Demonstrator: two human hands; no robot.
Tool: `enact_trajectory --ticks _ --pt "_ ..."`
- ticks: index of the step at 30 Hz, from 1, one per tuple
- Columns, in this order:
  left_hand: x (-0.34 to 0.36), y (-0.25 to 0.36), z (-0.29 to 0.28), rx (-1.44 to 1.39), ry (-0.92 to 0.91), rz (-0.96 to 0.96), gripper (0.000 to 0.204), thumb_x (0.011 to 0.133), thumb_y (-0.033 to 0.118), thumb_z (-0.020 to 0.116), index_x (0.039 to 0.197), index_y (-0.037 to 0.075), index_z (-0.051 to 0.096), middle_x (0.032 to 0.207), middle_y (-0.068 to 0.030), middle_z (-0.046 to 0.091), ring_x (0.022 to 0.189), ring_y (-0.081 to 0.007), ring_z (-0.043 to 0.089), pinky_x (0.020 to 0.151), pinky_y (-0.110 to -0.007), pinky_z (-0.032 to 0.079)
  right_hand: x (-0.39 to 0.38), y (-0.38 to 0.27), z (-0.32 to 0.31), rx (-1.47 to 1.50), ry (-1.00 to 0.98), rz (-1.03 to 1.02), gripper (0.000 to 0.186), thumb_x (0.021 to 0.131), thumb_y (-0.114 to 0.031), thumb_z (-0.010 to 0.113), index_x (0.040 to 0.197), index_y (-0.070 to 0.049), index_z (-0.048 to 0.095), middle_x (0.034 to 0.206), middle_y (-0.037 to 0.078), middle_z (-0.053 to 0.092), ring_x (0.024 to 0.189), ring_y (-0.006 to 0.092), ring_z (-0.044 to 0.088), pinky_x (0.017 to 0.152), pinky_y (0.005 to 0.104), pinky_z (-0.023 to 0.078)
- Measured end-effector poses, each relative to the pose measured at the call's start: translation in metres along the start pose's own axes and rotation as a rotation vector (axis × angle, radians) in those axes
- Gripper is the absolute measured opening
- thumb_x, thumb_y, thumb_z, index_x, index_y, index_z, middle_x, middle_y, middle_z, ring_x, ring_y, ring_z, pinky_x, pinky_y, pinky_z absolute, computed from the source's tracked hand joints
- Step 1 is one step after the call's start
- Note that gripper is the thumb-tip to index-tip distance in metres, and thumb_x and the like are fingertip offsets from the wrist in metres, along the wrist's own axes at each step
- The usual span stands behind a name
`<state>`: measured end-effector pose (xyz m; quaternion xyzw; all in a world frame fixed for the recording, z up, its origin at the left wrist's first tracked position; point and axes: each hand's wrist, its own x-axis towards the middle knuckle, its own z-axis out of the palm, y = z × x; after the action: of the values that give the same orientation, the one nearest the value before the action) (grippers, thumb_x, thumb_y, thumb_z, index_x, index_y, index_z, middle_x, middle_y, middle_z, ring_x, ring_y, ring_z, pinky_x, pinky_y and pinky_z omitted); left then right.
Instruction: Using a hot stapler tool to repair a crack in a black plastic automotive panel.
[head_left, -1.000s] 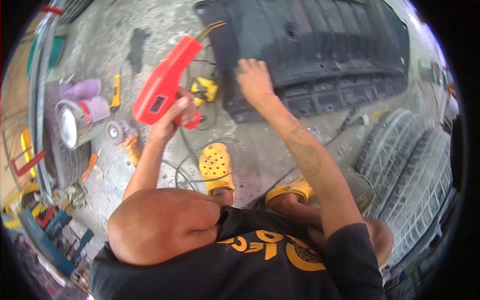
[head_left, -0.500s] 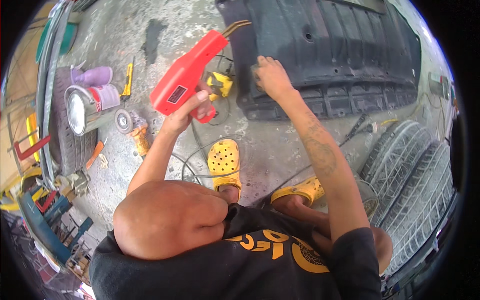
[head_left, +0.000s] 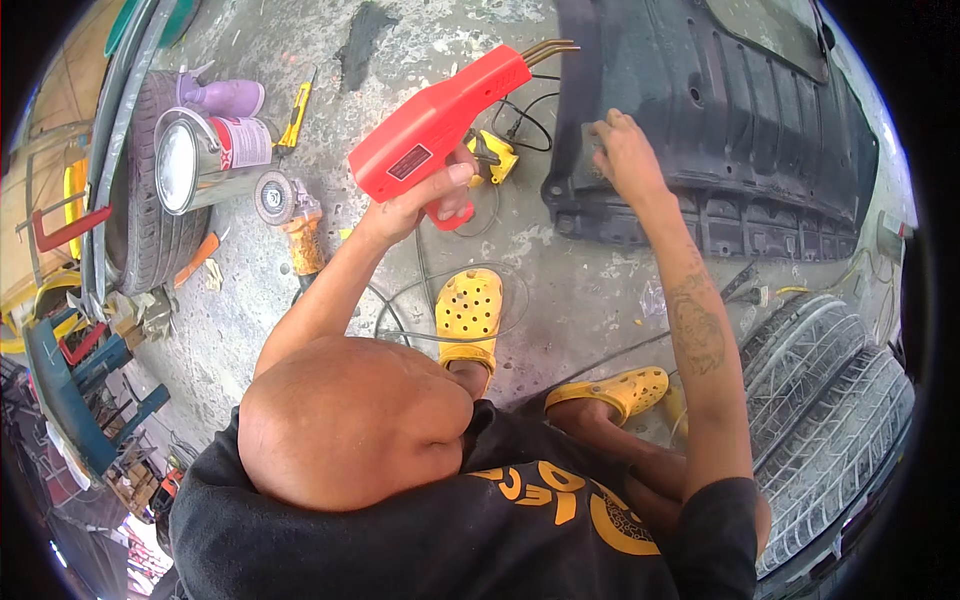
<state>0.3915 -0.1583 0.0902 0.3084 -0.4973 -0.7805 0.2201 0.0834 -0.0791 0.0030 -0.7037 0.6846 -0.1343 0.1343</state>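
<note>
My left hand (head_left: 425, 195) is closed around the handle of a red plastic hot stapler gun (head_left: 440, 120), whose metal prongs point right over the top of the dark plastic panel (head_left: 730, 120). My right hand (head_left: 625, 160) is on that panel near its left edge, fingers curled over a small greyish flat piece (head_left: 596, 152) that they partly hide; I cannot make out what it is. Below the gun, a black-and-yellow tool (head_left: 492, 160) lies on the concrete beside black cords.
To the left are an angle grinder (head_left: 300, 240), a metal can (head_left: 195, 160), a purple spray bottle (head_left: 225, 96), a yellow cutter (head_left: 295, 115) and a tyre (head_left: 150, 250). Two tyres (head_left: 830, 440) lie at my right. Cables (head_left: 390, 305) cross the floor around my yellow clogs (head_left: 470, 310).
My left hand with the red gun and my right hand on the panel have shifted rightward in the view, along with the whole scene. The right fingers have curled over the small piece.
</note>
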Motion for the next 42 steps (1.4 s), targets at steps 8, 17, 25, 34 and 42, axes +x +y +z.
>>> enact_trajectory --ticks 8,17,25,34,42 --pt "0.0 0.0 0.0 -0.02 0.013 -0.005 0.021 0.094 0.018 0.067 0.1 0.0 0.06 0.06 -0.0027 0.05 0.052 -0.0124 0.05 0.056 -0.031 0.045 0.008 0.045 -0.009 -0.086 0.055 0.154 0.021 0.082 -0.004 0.069 0.102 -0.003 0.067 0.103 0.016 0.061 0.104 0.0363 0.06 0.091 0.0457 0.051" --pt "0.012 -0.001 0.003 -0.056 0.008 -0.005 0.02 0.094 0.018 0.066 0.101 0.0 0.059 0.06 -0.0029 0.05 0.051 -0.0129 0.049 0.056 -0.032 0.045 0.015 -0.021 0.023 -0.063 -0.034 0.126 0.011 0.086 -0.005 0.062 0.096 -0.002 0.067 0.101 0.018 0.065 0.093 0.0378 0.069 0.079 0.0459 0.058" --pt "0.009 0.0 0.011 -0.207 -0.017 0.084 0.022 0.097 0.018 0.061 0.107 -0.001 0.056 0.061 -0.0021 0.045 0.05 -0.0128 0.044 0.057 -0.033 0.045 0.038 -0.057 0.041 -0.182 -0.254 0.2 0.018 0.088 -0.012 0.062 0.094 -0.009 0.079 0.099 0.016 0.076 0.093 0.0305 0.075 0.077 0.041 0.061" --pt "0.015 -0.003 0.016 -0.149 -0.016 0.056 0.023 0.099 0.024 0.059 0.108 0.003 0.056 0.06 0.0003 0.043 0.049 -0.0103 0.039 0.056 -0.031 0.041 0.031 -0.04 0.042 -0.099 -0.173 0.231 0.017 0.086 -0.006 0.061 0.095 -0.006 0.076 0.103 0.019 0.072 0.095 0.0319 0.073 0.079 0.0408 0.061" --pt "0.017 -0.002 0.005 -0.079 0.018 0.018 0.022 0.098 0.025 0.062 0.106 0.005 0.055 0.06 -0.0002 0.042 0.048 -0.0104 0.04 0.056 -0.031 0.041 0.041 -0.031 0.036 0.1 -0.265 0.298 0.024 0.089 -0.009 0.058 0.105 -0.001 0.073 0.1 0.025 0.072 0.099 0.0402 0.071 0.087 0.0482 0.057"
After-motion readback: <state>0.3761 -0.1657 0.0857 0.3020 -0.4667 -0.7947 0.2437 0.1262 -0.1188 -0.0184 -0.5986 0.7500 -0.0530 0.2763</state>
